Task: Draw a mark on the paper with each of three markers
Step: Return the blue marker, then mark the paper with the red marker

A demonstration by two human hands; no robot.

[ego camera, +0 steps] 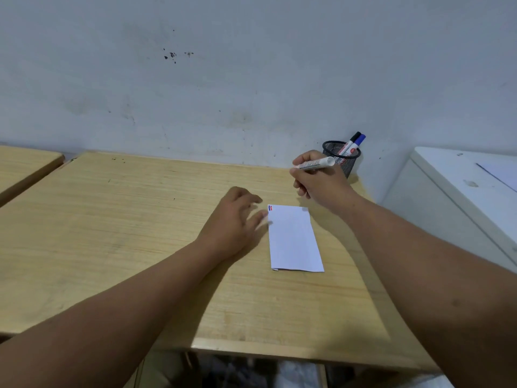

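A white folded paper (293, 239) lies on the wooden desk (140, 233), with small red and blue marks (270, 208) at its far left corner. My right hand (319, 182) is above the paper's far edge, shut on a white marker (316, 163) held nearly level; its tip is hidden by my fingers. My left hand (237, 219) rests on the desk just left of the paper, fingers spread, fingertips at the paper's left edge. A black mesh pen cup (342, 158) at the desk's far right corner holds a black-capped marker (349, 144) and a blue-capped marker (359, 141).
A stained wall (223, 79) runs right behind the desk. A second wooden desk (25, 163) stands to the left with a narrow gap between. A white cabinet (461, 191) with a sheet on top stands to the right.
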